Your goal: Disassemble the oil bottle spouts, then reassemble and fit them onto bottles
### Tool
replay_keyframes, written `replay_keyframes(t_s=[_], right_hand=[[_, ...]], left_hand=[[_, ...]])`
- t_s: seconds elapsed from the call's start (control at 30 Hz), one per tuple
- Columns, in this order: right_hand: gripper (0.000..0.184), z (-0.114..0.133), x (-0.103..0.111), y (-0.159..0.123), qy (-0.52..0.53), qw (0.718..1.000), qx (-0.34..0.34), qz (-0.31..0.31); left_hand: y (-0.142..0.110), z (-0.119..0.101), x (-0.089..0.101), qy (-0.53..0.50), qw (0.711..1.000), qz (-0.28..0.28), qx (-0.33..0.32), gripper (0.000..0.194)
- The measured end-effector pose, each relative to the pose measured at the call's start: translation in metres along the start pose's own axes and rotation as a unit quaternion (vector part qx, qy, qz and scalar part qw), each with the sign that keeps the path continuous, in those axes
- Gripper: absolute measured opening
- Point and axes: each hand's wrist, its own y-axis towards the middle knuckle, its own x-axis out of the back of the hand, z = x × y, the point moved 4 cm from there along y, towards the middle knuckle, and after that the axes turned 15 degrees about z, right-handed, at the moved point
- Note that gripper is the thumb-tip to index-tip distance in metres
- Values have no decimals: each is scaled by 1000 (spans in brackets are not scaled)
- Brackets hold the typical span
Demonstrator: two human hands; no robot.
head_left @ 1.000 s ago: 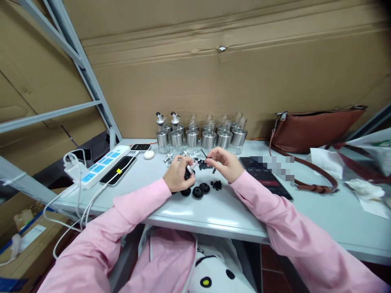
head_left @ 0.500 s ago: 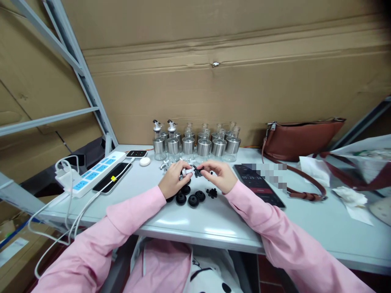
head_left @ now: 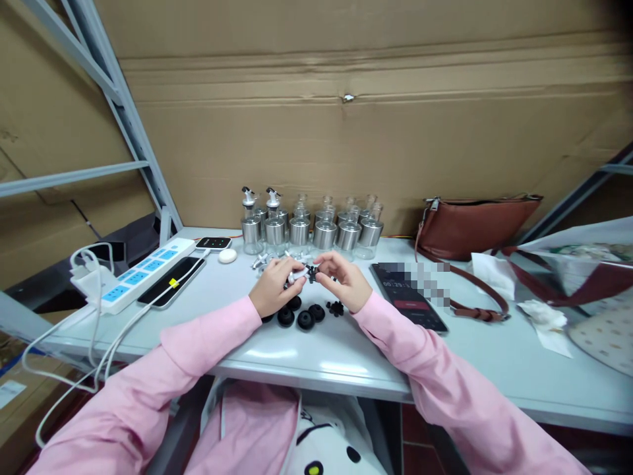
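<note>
My left hand (head_left: 277,285) is closed on a white pourer spout (head_left: 297,276), held above the table. Just to its right, my right hand (head_left: 343,280) pinches a small black part (head_left: 312,272) against the end of the spout; whether the two are joined I cannot make out. Below the hands lie several round black stoppers (head_left: 305,320) and a little cluster of small black pieces (head_left: 336,308). More white and silver spouts (head_left: 260,261) lie behind my left hand. Glass bottles with steel bands (head_left: 325,234) stand in rows behind, and two at the left carry pourers (head_left: 273,198).
A white power strip (head_left: 148,274) with cables and a phone (head_left: 173,282) lie on the left, near a round white case (head_left: 227,256). At right are a tablet (head_left: 420,316), a brown bag (head_left: 475,227) and crumpled tissue (head_left: 542,315). Cardboard (head_left: 277,132) backs the table.
The small black part and the white spout have come closer together, my right fingers now at the spout's end. The whole view has shifted slightly.
</note>
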Motion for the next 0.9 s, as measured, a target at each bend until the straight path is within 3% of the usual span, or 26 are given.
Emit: replay_keyframes(t_s=[0.9], right_hand=[[22,3,-1,0,98,995,-17,7]], left_hand=[[0,-6,-3,-28,995,56,-73,15]])
